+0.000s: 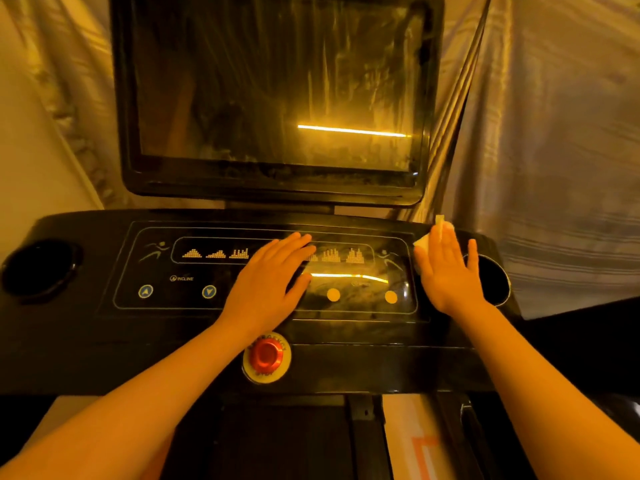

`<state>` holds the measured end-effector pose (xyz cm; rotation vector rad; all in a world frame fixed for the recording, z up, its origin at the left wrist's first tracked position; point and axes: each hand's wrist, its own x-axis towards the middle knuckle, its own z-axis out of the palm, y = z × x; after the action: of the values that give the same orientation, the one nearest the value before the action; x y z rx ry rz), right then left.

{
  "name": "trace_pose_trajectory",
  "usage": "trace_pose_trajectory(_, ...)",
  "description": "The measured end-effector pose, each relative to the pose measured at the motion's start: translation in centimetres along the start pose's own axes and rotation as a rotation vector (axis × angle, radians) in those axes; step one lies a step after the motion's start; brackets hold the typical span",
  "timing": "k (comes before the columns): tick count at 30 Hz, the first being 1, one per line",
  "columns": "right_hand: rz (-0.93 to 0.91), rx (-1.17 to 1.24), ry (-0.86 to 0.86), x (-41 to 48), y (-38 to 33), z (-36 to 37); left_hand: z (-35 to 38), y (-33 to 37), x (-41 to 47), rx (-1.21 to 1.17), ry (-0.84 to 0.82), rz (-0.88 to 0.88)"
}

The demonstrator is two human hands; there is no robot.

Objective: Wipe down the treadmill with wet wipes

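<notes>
- Right hand (446,271): laid flat, fingers straight and close together, thumb spread toward the right cup holder (497,282). It presses a white wet wipe (439,227) onto the right end of the treadmill console (86,341). Nothing is pinched or curled round.
- The wet wipe lies under the palm and fingers, showing only past the fingertips and at the hand's left edge.
- Left hand (270,282): also flat, fingers straight, resting on the middle of the control panel (166,306); it holds nothing.
- Writing: "INCLINE" (181,278) reads clearly above two blue arrow buttons (145,291).
- The yellow ring of the red button (266,356) carries lettering, partly covered by the left wrist; "EMERGENCY" is only partly legible.
- Screen (277,91) stands dark and streaked above the console.
</notes>
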<state>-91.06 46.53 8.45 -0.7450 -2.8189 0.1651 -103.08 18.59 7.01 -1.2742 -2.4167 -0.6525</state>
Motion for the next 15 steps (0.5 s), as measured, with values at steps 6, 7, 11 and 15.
trace_pose_trajectory(6, -0.195, 0.001, 0.016, -2.2, -3.6, 1.3, -0.1, -0.1, 0.0, -0.006, -0.021, -0.007)
trace_pose_trajectory(7, -0.209, -0.014, 0.016, -2.2, -3.0, 1.1, -0.2, 0.0, 0.0, -0.012, -0.025, -0.004)
trace_pose_trajectory(11, -0.119, -0.046, 0.036, -1.7, 1.0, 0.6, -0.4, 0.1, 0.0, -0.02, -0.015, -0.018)
trace_pose_trajectory(15, -0.099, -0.021, 0.052, -3.7, -0.4, 1.0, -0.4, 0.0, 0.0, -0.018, -0.025, -0.028)
